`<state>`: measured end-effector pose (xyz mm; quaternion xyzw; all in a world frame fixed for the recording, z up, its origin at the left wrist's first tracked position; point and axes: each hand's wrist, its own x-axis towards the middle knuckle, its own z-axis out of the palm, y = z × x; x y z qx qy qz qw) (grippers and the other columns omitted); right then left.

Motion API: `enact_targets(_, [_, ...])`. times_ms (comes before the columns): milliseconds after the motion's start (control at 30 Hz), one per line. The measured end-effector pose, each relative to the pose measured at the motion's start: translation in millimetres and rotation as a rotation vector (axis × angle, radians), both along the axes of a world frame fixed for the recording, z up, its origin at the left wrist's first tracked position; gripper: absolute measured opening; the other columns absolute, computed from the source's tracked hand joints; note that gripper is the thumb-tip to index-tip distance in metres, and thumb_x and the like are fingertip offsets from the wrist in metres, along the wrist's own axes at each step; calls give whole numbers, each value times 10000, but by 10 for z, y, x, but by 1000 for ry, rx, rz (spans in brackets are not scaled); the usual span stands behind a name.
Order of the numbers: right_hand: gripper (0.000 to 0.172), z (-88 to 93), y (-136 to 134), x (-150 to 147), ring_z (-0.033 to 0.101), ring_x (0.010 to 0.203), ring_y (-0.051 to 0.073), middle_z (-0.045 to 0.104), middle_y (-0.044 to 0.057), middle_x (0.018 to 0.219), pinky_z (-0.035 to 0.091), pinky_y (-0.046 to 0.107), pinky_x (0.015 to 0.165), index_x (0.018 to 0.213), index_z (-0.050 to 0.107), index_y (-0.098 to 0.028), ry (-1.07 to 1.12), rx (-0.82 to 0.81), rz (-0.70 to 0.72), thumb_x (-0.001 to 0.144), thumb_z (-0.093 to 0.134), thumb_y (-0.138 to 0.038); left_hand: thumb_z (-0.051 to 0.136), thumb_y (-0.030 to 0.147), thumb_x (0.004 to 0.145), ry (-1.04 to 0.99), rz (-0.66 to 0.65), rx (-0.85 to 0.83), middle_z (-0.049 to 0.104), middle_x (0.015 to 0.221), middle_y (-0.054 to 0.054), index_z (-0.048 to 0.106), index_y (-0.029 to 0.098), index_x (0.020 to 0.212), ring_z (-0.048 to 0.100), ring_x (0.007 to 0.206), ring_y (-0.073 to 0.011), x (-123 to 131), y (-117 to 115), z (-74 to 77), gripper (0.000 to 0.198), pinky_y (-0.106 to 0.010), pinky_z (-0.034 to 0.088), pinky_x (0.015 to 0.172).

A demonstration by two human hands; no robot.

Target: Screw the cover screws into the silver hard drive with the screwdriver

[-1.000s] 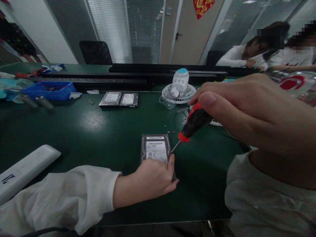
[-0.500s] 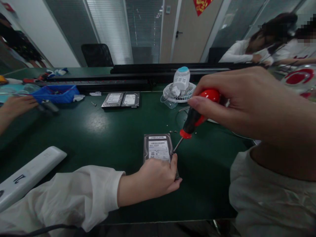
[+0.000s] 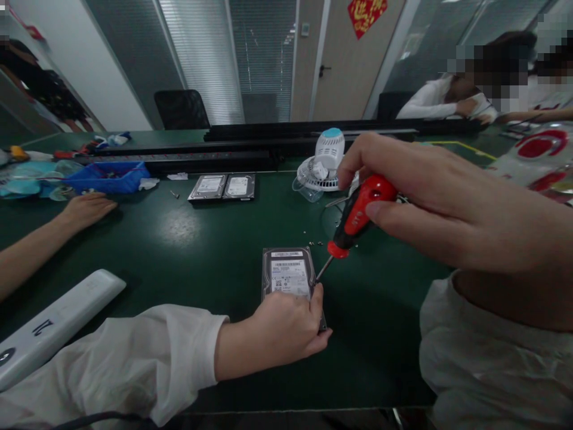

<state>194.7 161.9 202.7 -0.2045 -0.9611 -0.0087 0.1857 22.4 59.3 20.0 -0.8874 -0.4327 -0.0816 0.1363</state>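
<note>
A hard drive [image 3: 289,272] lies label side up on the green table. My left hand [image 3: 286,325] is closed over its near end, with a fingertip by the right edge. Between the thumb and fingers of my right hand [image 3: 430,197] is a red and black screwdriver [image 3: 358,216], tilted, its tip at the drive's right edge near my left fingertip. Several small screws [image 3: 316,243] lie just beyond the drive. The screw under the tip, if any, is too small to make out.
Two more hard drives [image 3: 222,187] lie farther back, left of a white fan [image 3: 330,149]. A blue tray [image 3: 107,178] and another person's hand [image 3: 89,208] are at the left. A white device [image 3: 62,322] lies by my left sleeve. Black rails [image 3: 188,156] cross the back.
My right fingers have shifted on the screwdriver handle, and the handle has turned. The other person's hand at the left has moved right, away from a blurred metal object. The view has tilted slightly.
</note>
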Motion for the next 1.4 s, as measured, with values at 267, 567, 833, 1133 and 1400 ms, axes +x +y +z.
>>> enact_targets(267, [232,-74,37,5,448,667,151,543,29,802,339,342,670,881,513,-197,-36,142,-52,1027,387,-325,554,559,986,8,-2,19,759,761,-142,649,-41,1348,672,524,-226,7,-9,-20,707,-329,445,428])
enact_targets(567, [226,-80,48,17,515,650,156,605,24,787,351,316,634,1006,570,-182,8,182,-54,961,594,-402,527,575,998,4,8,5,759,765,-152,631,-44,1365,679,544,-233,0,6,-32,728,-326,470,447])
enact_targets(833, [192,-76,39,35,500,644,146,562,38,809,399,312,595,932,555,-171,15,153,83,995,407,-274,500,577,1010,-3,-4,25,747,735,-145,618,-59,1364,670,539,-230,-6,14,-62,738,-322,471,435])
enact_targets(1133, [399,-118,112,47,486,440,153,520,-43,564,276,272,445,911,549,-253,-12,286,2,1044,363,-580,486,577,1014,-21,-15,40,738,717,-131,611,-56,1357,660,537,-230,-1,17,-84,730,-327,457,426])
enact_targets(1400, [330,-139,173,66,473,468,97,556,-40,663,306,248,443,1055,506,-250,76,212,36,1054,369,-550,470,565,1025,-24,-29,57,741,720,-129,611,-66,1346,663,539,-220,-8,19,-69,721,-323,414,419])
